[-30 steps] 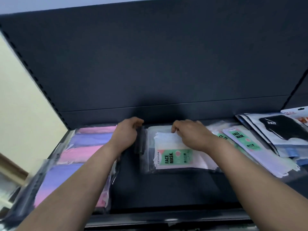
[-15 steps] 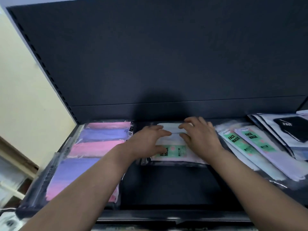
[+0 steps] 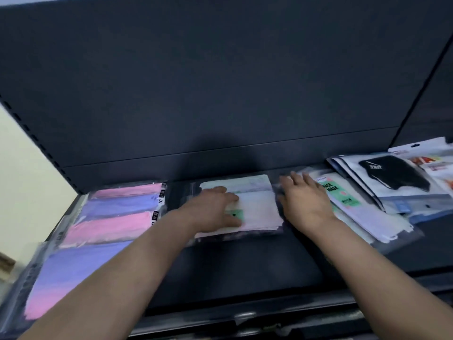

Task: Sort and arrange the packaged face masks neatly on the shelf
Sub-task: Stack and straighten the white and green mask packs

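Note:
A clear pack of pale masks with a green label (image 3: 255,204) lies flat in the middle of the dark shelf (image 3: 245,271). My left hand (image 3: 213,209) rests palm down on its left half, fingers spread, covering most of the label. My right hand (image 3: 306,204) lies flat just right of that pack, on the edge of a fanned pile of green-label "FACE MASK" packs (image 3: 343,197). Neither hand grips anything. Pink and purple mask packs (image 3: 115,214) lie in overlapping rows at the left.
Packs with a black mask (image 3: 397,177) and colourful printed packs (image 3: 431,163) lie at the far right. The dark back panel (image 3: 220,94) rises behind. The shelf's front lip (image 3: 245,317) runs below my forearms. A cream wall (image 3: 24,180) is to the left.
My right hand has slid off the middle pack to the right, onto the fanned pile. My left hand has moved further onto the middle pack. The camera view has shifted slightly.

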The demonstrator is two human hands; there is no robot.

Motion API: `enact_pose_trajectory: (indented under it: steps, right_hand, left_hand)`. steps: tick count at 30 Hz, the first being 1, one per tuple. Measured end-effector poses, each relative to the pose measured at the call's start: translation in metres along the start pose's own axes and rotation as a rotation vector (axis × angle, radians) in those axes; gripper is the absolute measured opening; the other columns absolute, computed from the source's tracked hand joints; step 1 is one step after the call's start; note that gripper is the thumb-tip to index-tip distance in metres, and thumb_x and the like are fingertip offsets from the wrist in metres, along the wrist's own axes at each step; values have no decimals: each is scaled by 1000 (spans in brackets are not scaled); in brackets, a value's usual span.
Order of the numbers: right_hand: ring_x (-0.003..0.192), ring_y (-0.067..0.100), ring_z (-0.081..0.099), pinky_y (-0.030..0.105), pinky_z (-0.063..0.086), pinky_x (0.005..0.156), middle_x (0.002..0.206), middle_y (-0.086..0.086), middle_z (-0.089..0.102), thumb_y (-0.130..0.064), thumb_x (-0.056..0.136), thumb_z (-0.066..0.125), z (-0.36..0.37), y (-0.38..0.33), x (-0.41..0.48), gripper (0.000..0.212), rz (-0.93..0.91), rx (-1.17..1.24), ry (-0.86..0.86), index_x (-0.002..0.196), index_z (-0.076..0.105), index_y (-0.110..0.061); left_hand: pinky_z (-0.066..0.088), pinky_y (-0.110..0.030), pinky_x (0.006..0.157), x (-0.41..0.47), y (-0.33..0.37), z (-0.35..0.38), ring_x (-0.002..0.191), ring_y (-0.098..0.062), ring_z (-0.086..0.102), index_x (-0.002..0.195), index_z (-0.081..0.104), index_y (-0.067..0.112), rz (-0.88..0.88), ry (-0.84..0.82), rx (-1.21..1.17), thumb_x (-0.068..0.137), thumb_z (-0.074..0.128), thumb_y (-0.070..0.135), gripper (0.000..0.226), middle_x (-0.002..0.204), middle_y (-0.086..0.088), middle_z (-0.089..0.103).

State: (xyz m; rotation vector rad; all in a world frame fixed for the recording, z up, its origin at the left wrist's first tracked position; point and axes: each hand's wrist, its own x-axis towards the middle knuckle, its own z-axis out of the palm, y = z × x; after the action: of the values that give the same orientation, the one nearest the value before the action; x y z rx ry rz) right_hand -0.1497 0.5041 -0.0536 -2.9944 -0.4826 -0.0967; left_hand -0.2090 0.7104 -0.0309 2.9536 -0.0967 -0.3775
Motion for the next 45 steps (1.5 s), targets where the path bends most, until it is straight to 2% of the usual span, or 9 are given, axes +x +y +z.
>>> enact_pose_trajectory:
  steps: [4, 10, 13, 19, 23, 29, 36, 41, 45]
  right_hand:
    - [143, 38, 16, 48, 24, 113, 156, 15, 20, -41, 97, 36, 1, 46, -14, 61, 210, -75, -136, 148, 20, -12]
    - [146, 24, 17, 34, 22, 116, 159, 0, 17, -27, 98, 42, -1, 84, -36, 54, -118, 77, -119, 149, 25, -26]
    - [147, 30, 5, 44, 13, 117, 161, 2, 6, -43, 95, 45, -7, 100, -47, 65, -28, 84, -178, 150, 14, -29]
    - [137, 34, 31, 41, 35, 108, 148, 15, 33, -19, 95, 48, -26, 115, -53, 59, -62, 21, -275, 146, 20, -12]
    - [109, 36, 57, 41, 46, 86, 128, 16, 54, 13, 77, 37, -42, 122, -61, 74, -14, 145, -71, 144, 26, -17]
    - [99, 37, 59, 38, 44, 78, 117, 18, 61, 15, 78, 36, -37, 137, -56, 73, 97, 222, 225, 143, 30, -20]
    - [95, 39, 59, 41, 44, 77, 109, 19, 62, 17, 75, 36, -36, 155, -46, 76, 157, 200, 283, 142, 31, -17]
    - [95, 37, 60, 39, 46, 75, 108, 16, 63, 18, 74, 39, -38, 162, -43, 77, 132, 239, 264, 141, 35, -21]
    - [91, 36, 59, 36, 42, 71, 103, 14, 64, 15, 78, 37, -37, 161, -39, 70, 108, 333, 326, 139, 39, -21]
  left_hand:
    - [34, -41, 110, 21, 40, -3, 139, -20, 32, 143, 40, 31, 61, 94, -54, 89, 56, 49, 59, 154, 4, 31]
    - [41, -33, 99, 56, 97, 6, 124, -25, 48, 128, 53, 19, 129, 122, -94, 95, 52, 32, 36, 132, -5, 53]
    - [40, -33, 101, 71, 117, 9, 126, -26, 48, 136, 47, 14, 93, 145, -129, 97, 48, 31, 42, 138, -8, 51]
    - [39, -31, 100, 87, 144, 3, 128, -27, 47, 137, 48, 14, 71, 218, -187, 96, 45, 19, 42, 141, -10, 50]
    - [39, -34, 104, 87, 144, -3, 129, -28, 47, 140, 44, 13, 39, 318, -212, 96, 46, 15, 44, 142, -10, 49]
    - [44, -38, 101, 85, 135, -2, 126, -31, 51, 146, 33, 11, -73, 374, -188, 91, 51, 11, 57, 138, -13, 54]
    - [25, -34, 117, 82, 161, 22, 147, -15, 17, 149, 27, 36, 277, 37, -3, 84, 69, 37, 78, 160, 6, 18]
    - [41, -33, 100, 93, 170, 19, 133, -21, 44, 146, 35, 35, 366, 62, 272, 88, 60, 47, 65, 149, 6, 42]
    - [43, -33, 66, 83, 179, 20, 100, -29, 63, 138, 44, 35, 522, 228, 532, 95, 47, 24, 44, 121, 5, 63]
